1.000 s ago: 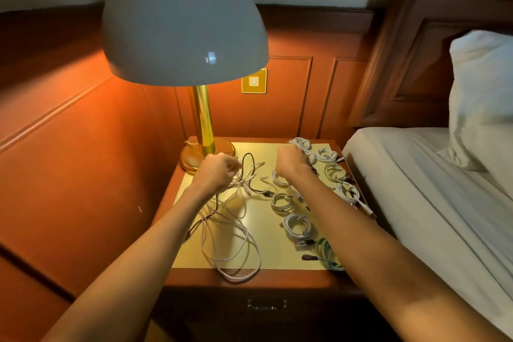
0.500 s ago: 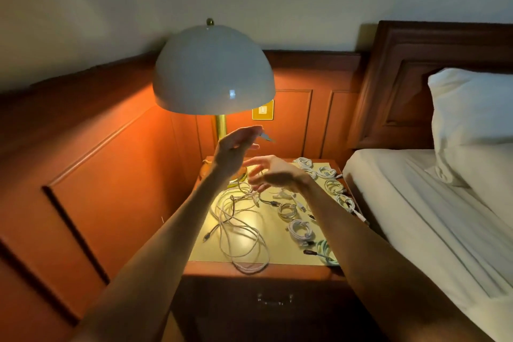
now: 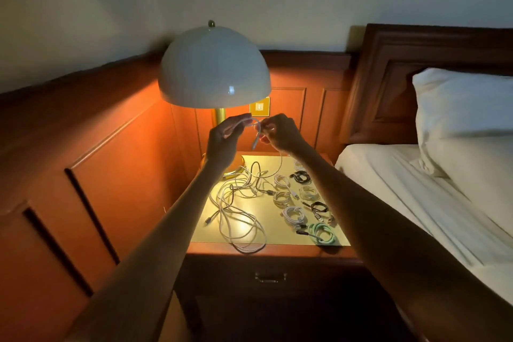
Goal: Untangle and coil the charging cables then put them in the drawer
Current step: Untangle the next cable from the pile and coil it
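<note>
Both hands are raised above the nightstand [image 3: 266, 250], just under the lamp shade. My left hand [image 3: 224, 139] pinches one end of a white cable [image 3: 256, 133], and my right hand [image 3: 280, 134] pinches the same cable a little further along. A short loop hangs between them, and the rest of the cable drops to a tangle of loose white and dark cables [image 3: 238, 211] on the left half of the top. Several coiled cables [image 3: 294, 214], white, black and one green [image 3: 323, 233], lie on the right half. The drawer [image 3: 270, 276] below is closed.
A domed table lamp [image 3: 215, 69] with a gold stem stands at the nightstand's back left, close above my hands. Wood panelling runs along the left and back. The bed [image 3: 433, 197] with a white pillow [image 3: 463, 114] borders the right side.
Both hands have risen from the tabletop, lifting a white cable end out of the tangle. The right hand has closed on the cable. The camera has pulled back and tilted up.
</note>
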Motion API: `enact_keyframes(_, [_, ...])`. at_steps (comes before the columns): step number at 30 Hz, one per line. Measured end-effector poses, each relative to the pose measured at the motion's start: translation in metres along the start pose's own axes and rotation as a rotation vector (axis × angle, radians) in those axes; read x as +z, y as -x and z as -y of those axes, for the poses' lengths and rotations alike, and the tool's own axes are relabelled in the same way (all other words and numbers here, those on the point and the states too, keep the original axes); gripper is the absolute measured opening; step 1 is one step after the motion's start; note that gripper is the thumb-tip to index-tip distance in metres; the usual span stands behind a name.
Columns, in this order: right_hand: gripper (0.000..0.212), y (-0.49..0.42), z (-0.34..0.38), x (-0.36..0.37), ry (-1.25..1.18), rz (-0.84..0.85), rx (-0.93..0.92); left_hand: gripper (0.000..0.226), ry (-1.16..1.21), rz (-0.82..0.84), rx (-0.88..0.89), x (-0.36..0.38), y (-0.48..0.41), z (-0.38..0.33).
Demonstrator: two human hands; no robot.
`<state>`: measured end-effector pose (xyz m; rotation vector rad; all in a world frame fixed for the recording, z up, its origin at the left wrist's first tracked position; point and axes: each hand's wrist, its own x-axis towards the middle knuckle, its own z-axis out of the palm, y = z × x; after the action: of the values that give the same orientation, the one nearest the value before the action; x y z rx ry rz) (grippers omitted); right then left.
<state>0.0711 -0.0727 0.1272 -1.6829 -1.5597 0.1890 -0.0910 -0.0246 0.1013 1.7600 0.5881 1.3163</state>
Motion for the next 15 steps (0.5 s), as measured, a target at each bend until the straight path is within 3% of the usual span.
enact_keyframes(2, [0.019,0.0,0.021,-0.025,0.074,0.017,-0.091,0.019,0.06,-0.014,-0.001,-0.009,0.008,-0.01])
enact_keyframes(6, [0.017,0.015,0.061,-0.068,0.203,-0.007,-0.198,0.015,0.141,-0.012,-0.217,-0.033,0.013,-0.055])
enact_keyframes(9, [0.021,0.032,0.09,-0.093,0.202,-0.118,-0.269,0.021,0.166,0.041,-0.27,-0.046,0.03,-0.091])
enact_keyframes(12, [0.025,0.049,0.115,-0.118,0.194,-0.219,-0.335,0.02,0.377,0.097,-0.279,-0.057,0.045,-0.122])
enact_keyframes(15, [0.025,0.07,0.126,-0.137,0.283,-0.256,-0.326,0.019,0.575,0.045,-0.272,-0.074,0.056,-0.138])
